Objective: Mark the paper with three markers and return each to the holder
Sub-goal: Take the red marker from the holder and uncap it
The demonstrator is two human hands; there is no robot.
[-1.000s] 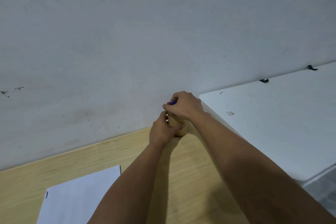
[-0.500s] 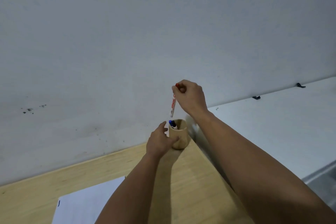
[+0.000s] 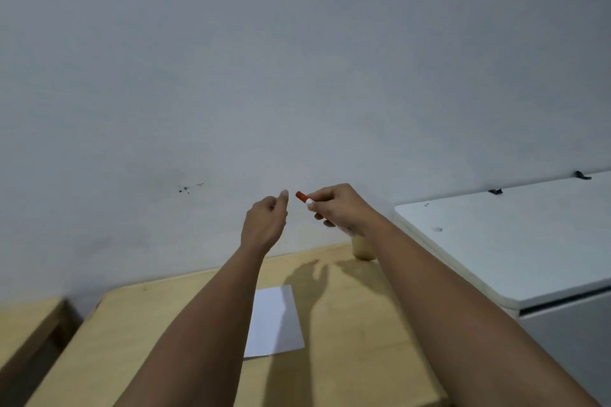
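Observation:
My right hand (image 3: 340, 208) is raised in front of the wall and grips a white marker with a red cap (image 3: 303, 197); the capped end points left. My left hand (image 3: 266, 221) hovers just left of the cap, fingers loosely curled and holding nothing, a small gap away from the cap. The wooden holder (image 3: 362, 249) stands on the wooden table (image 3: 347, 324) at its far right corner, mostly hidden behind my right wrist. A white sheet of paper (image 3: 276, 320) lies on the table between my forearms.
A white table (image 3: 515, 241) adjoins on the right, with two small black clips at its far edge. A second wooden surface (image 3: 26, 327) sits at the lower left. The grey wall (image 3: 297, 59) rises directly behind the tables.
My right hand drew the red-capped marker out of the holder and lifted it clear. My left hand let go of the holder and rose beside the cap. The view pulled back.

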